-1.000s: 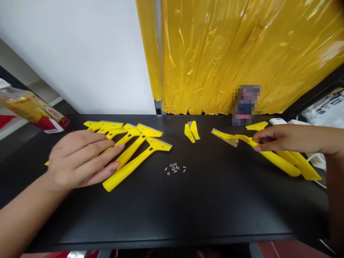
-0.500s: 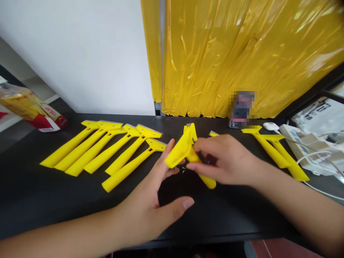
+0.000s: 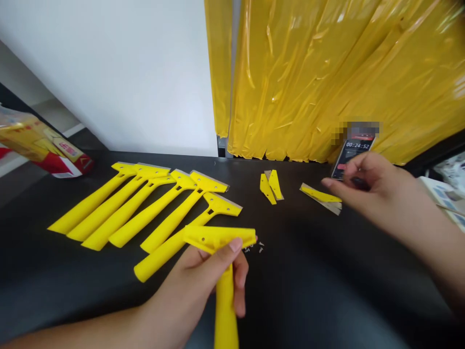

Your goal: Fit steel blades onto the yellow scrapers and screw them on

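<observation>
A yellow scraper handle (image 3: 225, 305) stands upright in my left hand (image 3: 207, 276), its wide head turned up and my thumb pressed on it. No blade shows on this head. My right hand (image 3: 378, 186) is raised at the right, in front of the phone, with curled fingers and the thumb stretched forward. A dark patch shows under its fingers, but I cannot make out what it is. Small screws (image 3: 260, 246) lie just right of the held head. Below my right thumb rests a yellow clamp plate (image 3: 319, 195) with blades. Two more yellow plates (image 3: 271, 186) lie farther back with a blade.
Several yellow scrapers (image 3: 145, 208) with blades lie slanted in a row on the black table (image 3: 308, 291) at left. A phone (image 3: 343, 155) showing a timer leans at the back. A red and yellow package (image 3: 54, 150) is far left, a white power strip (image 3: 443, 198) far right.
My left hand has closed around the scraper handle, which has come nearer to me with its head turned level. My right hand has let go of it and moved right, towards the phone.
</observation>
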`<state>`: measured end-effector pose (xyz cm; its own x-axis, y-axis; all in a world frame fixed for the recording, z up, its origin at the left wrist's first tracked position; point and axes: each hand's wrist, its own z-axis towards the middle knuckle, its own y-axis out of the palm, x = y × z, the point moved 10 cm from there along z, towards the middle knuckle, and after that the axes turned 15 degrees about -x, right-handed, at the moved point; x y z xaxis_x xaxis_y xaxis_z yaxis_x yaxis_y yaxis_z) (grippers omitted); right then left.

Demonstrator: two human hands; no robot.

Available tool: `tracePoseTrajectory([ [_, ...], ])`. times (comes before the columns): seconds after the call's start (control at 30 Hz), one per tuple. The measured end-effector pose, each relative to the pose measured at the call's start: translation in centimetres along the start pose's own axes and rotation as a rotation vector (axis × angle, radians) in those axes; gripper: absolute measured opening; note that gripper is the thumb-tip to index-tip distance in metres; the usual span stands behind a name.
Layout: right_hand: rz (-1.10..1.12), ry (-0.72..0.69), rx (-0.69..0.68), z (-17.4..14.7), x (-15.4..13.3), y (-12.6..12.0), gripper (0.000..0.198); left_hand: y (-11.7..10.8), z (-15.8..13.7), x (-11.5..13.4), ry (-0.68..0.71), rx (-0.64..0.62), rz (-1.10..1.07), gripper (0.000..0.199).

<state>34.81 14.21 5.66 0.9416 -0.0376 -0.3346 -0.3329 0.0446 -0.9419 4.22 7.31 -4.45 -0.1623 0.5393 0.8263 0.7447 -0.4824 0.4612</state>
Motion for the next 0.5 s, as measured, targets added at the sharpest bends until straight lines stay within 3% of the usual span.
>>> tracePoseTrajectory([
  [0.07, -0.053, 0.081, -0.068, 1.7, 2.8, 0.4, 0.052, 0.1, -0.1, -1.3, -0.057, -0.013, -0.097, 0.041],
  [0.17, -0.117, 0.109, -0.211, 3.2, 4.7, 2.1, 0.049, 0.1, 0.0, -2.5, -0.079, -0.032, -0.242, 0.037],
  [0.23, -0.146, 0.116, -0.283, 3.7, 5.3, 3.3, 0.042, 0.3, 0.3, -2.7, -0.078, -0.085, -0.241, 0.033],
  [0.4, -0.172, 0.148, -0.401, 4.2, 6.9, 5.7, 0.053, 0.6, 0.7, -1.8, -0.051, -0.11, -0.156, 0.027],
  [0.5, -0.176, 0.154, -0.434, 4.1, 6.9, 6.6, 0.039, 1.3, 0.8, -1.5, -0.041, -0.13, -0.147, 0.026],
])
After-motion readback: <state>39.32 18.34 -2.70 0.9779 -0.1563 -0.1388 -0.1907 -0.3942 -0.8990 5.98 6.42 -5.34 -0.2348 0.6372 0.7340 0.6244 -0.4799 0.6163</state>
